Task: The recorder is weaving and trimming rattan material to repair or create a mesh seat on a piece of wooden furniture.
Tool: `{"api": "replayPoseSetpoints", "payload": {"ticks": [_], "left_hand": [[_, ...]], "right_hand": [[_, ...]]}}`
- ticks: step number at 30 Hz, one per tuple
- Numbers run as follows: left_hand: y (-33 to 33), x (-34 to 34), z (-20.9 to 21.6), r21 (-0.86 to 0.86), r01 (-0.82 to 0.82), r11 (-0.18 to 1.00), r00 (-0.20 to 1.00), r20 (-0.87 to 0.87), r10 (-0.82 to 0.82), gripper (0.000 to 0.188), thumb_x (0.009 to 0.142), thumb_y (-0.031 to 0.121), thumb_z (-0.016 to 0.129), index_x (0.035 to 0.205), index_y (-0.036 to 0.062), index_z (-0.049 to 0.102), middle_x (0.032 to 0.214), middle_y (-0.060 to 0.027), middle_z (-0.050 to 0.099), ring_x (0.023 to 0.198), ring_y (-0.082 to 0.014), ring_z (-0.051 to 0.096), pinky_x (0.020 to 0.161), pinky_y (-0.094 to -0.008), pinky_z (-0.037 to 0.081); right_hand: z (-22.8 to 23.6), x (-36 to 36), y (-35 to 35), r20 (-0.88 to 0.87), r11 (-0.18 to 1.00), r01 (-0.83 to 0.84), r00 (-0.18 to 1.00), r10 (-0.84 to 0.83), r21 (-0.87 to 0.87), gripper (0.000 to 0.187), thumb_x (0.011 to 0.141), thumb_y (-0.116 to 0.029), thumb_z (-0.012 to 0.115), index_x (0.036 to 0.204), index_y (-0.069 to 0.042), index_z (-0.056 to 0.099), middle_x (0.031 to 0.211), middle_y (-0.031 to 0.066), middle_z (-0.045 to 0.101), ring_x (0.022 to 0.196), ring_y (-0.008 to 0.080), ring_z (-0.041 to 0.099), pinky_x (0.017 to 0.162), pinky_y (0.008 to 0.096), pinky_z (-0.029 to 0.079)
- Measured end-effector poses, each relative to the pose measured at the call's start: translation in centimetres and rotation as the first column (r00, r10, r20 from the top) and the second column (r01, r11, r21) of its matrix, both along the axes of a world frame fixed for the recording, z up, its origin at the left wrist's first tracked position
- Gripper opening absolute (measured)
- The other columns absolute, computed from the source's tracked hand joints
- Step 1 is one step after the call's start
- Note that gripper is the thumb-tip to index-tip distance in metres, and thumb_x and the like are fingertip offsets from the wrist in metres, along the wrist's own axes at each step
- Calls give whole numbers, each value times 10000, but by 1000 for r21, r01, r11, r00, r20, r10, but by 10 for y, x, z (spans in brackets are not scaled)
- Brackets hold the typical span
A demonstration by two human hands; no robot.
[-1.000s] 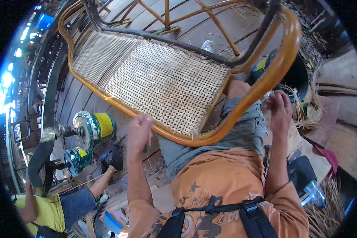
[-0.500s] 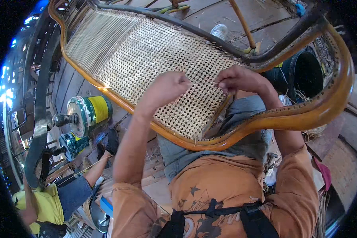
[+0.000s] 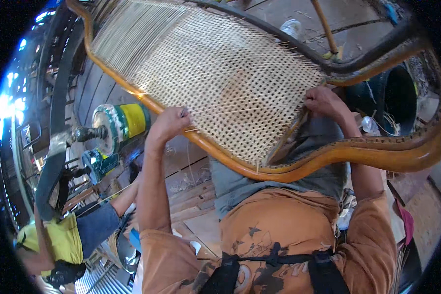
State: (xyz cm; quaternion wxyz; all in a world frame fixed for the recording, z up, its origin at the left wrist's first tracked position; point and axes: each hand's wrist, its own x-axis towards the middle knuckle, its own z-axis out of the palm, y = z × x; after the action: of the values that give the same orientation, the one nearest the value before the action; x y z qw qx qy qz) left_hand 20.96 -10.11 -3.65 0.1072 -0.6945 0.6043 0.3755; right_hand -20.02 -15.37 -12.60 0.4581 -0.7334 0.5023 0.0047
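Note:
A woven cane panel [image 3: 220, 83] fills a curved, varnished wooden frame [image 3: 201, 142] lying across my lap. Its far-left part shows only parallel strands, while the rest is an open weave with holes. My left hand [image 3: 170, 125] is closed in a pinch at the panel's near-left edge, just over the frame rail. At the right edge of the weave, my right hand [image 3: 325, 104] is likewise closed, fingers curled down. A thin pale cane strand [image 3: 245, 108] appears stretched between them across the weave; its ends are hidden in my fingers.
Green-and-yellow buckets [image 3: 113, 125] lie on their sides to the left. A dark bucket [image 3: 384, 100] is beyond my right arm. Another person in a yellow shirt [image 3: 59, 240] sits at lower left. A clear plastic cup [image 3: 291, 28] stands on the plank floor past the frame.
My hands have moved apart from the middle of the weave, the left toward the near rail and the right to the weave's right edge. The view has shifted slightly.

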Motion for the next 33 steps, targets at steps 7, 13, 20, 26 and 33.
{"api": "replayPoseSetpoints", "payload": {"ticks": [7,13,20,26,33], "left_hand": [[8,-2,-7,35,-20,999,997,82,17,330,732,282,520,764,-44,562,618,-205,541,591,-274,561,595,-364,449],[11,-75,30,-29,-247,969,926,-300,227,231,806,214,545,891,5,592,683,3,530,537,-81,451,487,-253,382],[20,-192,32,-22,-269,963,786,-582,207,237,846,221,555,940,4,568,684,13,502,497,-37,402,447,-177,347],[47,-191,31,24,-139,990,847,-515,132,358,874,345,476,927,8,586,674,-16,517,478,-70,423,443,-217,375],[117,-188,34,160,451,878,717,-652,-249,389,856,380,455,849,11,580,752,-190,590,676,-329,583,610,-402,456]], "right_hand": [[2,-1,11,31,999,16,999,-15,-32,160,719,-161,546,752,-9,582,597,85,523,560,165,514,534,311,410],[44,-69,53,372,926,301,852,-368,228,161,778,-157,546,712,-13,522,591,-21,425,548,81,419,507,246,353],[96,-194,254,-5,449,880,455,-890,154,188,806,-213,552,696,-61,545,563,-36,463,491,54,421,445,212,329],[69,-157,438,-538,343,936,329,-776,77,282,762,-222,475,604,0,548,516,136,534,473,243,537,501,377,420],[-71,-121,463,-499,740,519,818,-286,427,214,789,-184,473,755,-49,635,628,129,589,598,226,582,619,355,465]]}}
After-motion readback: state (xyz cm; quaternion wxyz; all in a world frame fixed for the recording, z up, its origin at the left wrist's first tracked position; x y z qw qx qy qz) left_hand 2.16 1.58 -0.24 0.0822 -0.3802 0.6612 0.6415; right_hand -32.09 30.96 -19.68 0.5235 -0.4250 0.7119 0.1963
